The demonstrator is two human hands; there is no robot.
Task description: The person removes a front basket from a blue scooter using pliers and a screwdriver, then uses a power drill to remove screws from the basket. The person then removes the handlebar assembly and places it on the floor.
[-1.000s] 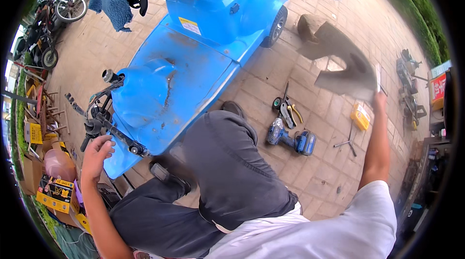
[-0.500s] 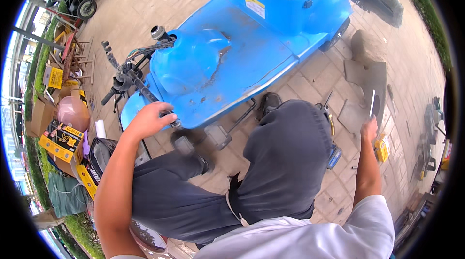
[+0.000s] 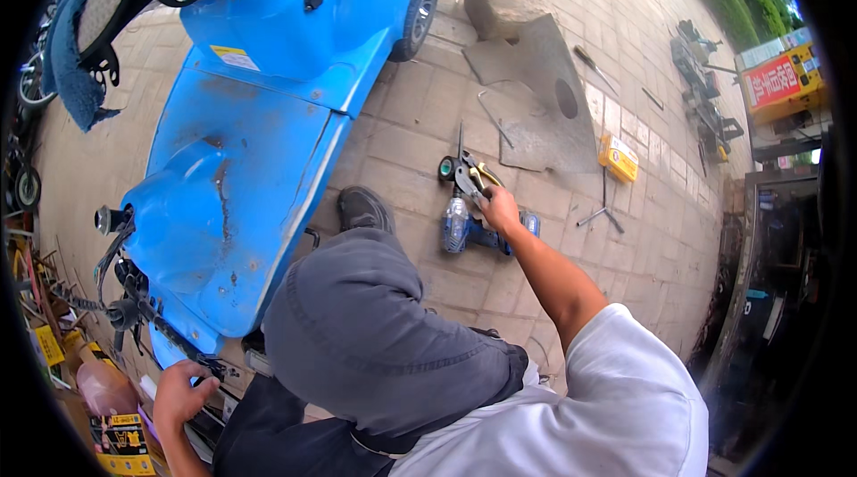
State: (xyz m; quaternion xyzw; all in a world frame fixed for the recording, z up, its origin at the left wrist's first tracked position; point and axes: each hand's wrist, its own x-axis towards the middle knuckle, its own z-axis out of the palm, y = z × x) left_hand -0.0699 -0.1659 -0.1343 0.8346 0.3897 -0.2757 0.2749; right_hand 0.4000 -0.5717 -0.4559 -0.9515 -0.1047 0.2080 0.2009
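Note:
I crouch beside a blue electric scooter body (image 3: 232, 165) that stands on brick paving. My left hand (image 3: 181, 394) grips the black frame at its low front end, below the bundle of cables (image 3: 125, 298). My right hand (image 3: 500, 209) reaches down to the paving on my right. Its fingers are curled on a grey hand tool with yellow handles (image 3: 471, 179). That tool lies against a blue cordless drill (image 3: 464, 229). My dark-trousered knee (image 3: 357, 316) and black shoe (image 3: 361, 207) are between the scooter and the tools.
A grey mat with a round hole (image 3: 536, 93) and a stone (image 3: 502, 2) lie beyond the tools. A yellow box (image 3: 618, 157) and a cross wrench (image 3: 600, 209) lie to the right. A red and yellow cabinet (image 3: 781, 80) stands far right. Boxes (image 3: 116, 437) clutter the lower left.
My right hand, raised with a thin flat tool before, has come down onto the tools by the drill. My left hand has dropped to the scooter's lower front frame. My view has swung right.

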